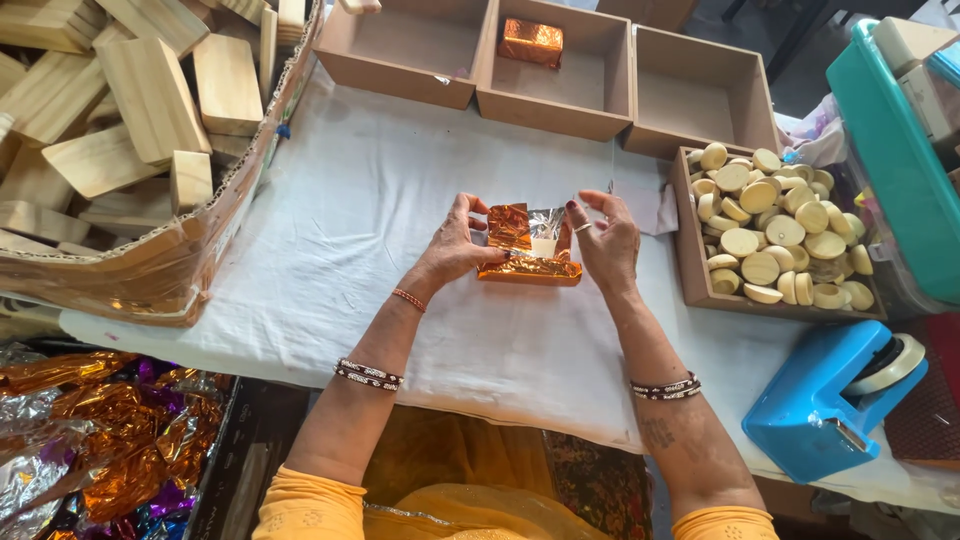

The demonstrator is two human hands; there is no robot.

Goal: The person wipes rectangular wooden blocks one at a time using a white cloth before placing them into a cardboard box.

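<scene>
Cardboard box of pale wooden blocks [120,110]: at ten o'clock, well apart from both hands.
Left hand [455,248]: palm down, wrist bent, fingers together, pressing the left flap of foil.
Orange metallic foil sheet around a small block [528,250]: centre of white cloth-covered table [330,250], between both hands.
Right hand [605,245]: fingers curled, pinching the right foil edge.
Wooden tray of round pale discs [775,230]: at three o'clock.

Glossy crinkled copper foil [528,268]
</scene>
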